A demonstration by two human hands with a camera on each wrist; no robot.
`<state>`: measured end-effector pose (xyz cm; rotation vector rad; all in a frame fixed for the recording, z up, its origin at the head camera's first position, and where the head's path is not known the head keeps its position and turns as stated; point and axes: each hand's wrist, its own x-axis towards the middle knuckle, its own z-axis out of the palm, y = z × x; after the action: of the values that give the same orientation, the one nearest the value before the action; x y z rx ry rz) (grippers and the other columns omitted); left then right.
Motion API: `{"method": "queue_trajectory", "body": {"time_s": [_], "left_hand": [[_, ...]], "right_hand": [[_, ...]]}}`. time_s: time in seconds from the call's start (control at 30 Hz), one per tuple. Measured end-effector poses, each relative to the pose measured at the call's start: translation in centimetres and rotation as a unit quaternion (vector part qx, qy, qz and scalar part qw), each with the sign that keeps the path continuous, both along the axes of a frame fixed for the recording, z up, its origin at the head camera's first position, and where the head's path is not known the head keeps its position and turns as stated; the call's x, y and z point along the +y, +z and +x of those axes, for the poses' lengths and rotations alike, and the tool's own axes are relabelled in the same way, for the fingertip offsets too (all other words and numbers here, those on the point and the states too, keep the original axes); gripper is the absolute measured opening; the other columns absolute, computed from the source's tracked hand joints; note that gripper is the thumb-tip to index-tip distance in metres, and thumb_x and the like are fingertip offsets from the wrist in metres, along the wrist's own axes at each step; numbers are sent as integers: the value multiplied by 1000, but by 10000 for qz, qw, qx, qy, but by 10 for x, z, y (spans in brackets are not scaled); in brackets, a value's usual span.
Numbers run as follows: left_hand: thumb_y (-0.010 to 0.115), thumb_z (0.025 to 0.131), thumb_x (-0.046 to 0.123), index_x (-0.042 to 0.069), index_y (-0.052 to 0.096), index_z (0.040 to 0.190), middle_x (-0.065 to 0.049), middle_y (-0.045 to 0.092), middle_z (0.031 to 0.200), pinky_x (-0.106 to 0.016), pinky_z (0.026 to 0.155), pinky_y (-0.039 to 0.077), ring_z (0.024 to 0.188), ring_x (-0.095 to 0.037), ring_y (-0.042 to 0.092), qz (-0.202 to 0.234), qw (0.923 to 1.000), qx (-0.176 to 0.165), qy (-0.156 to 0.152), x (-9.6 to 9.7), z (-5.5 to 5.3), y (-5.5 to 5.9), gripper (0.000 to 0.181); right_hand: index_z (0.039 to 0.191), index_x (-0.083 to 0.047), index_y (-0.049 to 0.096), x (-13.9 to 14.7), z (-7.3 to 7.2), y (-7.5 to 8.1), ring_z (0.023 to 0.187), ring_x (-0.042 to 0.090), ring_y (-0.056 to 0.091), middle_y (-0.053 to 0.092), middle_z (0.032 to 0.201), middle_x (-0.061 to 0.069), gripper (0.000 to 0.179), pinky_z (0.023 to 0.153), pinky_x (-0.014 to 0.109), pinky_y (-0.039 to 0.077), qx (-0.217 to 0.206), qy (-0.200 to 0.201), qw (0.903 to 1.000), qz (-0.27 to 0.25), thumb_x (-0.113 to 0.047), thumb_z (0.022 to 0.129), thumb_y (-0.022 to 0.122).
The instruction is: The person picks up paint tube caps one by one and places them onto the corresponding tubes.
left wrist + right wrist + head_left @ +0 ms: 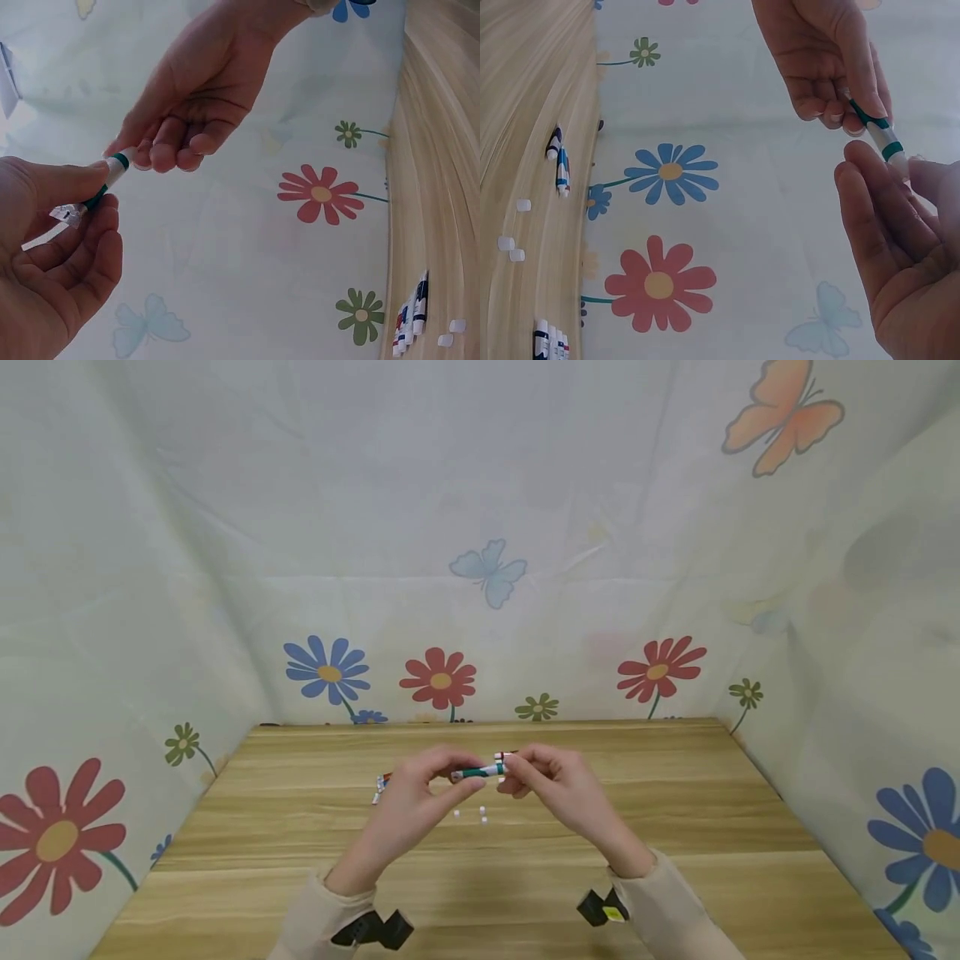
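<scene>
Above the table, a small green-and-white paint tube (478, 772) lies nearly level between both hands. My left hand (420, 797) grips its body near the clear crimped end (69, 214), thumb on one side and fingers on the other. At the opposite end, my right hand (558, 783) pinches the white cap (901, 166) between thumb and fingers. The cap appears to be on the tube; whether it is loose cannot be seen. Below the hands, several small white caps (483, 811) lie on the wooden table (480, 877).
More paint tubes lie on the table in two groups: one (562, 171) beyond my left hand, the other (416, 311) behind my right hand, partly hidden in the head view. A flower-printed cloth (480, 635) stands around the table's back and sides.
</scene>
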<state>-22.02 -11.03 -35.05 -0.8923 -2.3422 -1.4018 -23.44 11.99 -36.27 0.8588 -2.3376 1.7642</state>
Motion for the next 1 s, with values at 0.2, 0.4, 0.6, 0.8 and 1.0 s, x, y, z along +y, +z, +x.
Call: {"method": "queue_trajectory", "body": {"time_s": [0.2,0.4,0.6,0.8,1.0], "left_hand": [[72,95,24,18,73,111,6,71,105,-33,80,56,92,-12,67,218,9997,-93,-57,3,0,-3,17],[68,98,31,22,70,114,1,72,106,-36,76,54,91,-17,68,350,9952,-916,-58,4,-4,-5,19],[68,98,30,23,70,114,2,69,104,-37,77,52,87,-21,64,523,9924,-1085,-247,5,-8,-4,18],[67,99,31,22,71,113,4,67,100,-33,73,49,77,-21,57,463,9950,-883,-2,6,-6,-5,17],[70,97,26,13,67,119,4,68,105,-38,83,53,82,-18,61,383,9967,-694,186,6,-6,-6,26]], "right_hand": [[99,-4,70,-4,0,-3,76,30,70,72,82,3,27,69,36,59,-28,60,9998,-171,-26,105,56],[101,0,68,-7,0,-8,78,33,69,71,85,8,26,71,35,59,-72,-11,9987,-500,-22,105,56],[100,-1,67,-8,-1,-9,77,23,70,72,87,11,22,72,34,59,27,-98,9975,-697,-18,105,56],[96,-4,68,-10,-1,-9,73,21,68,71,82,8,24,68,35,59,12,-168,9978,-649,-23,105,57],[92,-2,69,-11,-1,-10,68,23,67,70,77,6,29,65,33,58,-61,-272,9984,-487,-26,105,57]]}}
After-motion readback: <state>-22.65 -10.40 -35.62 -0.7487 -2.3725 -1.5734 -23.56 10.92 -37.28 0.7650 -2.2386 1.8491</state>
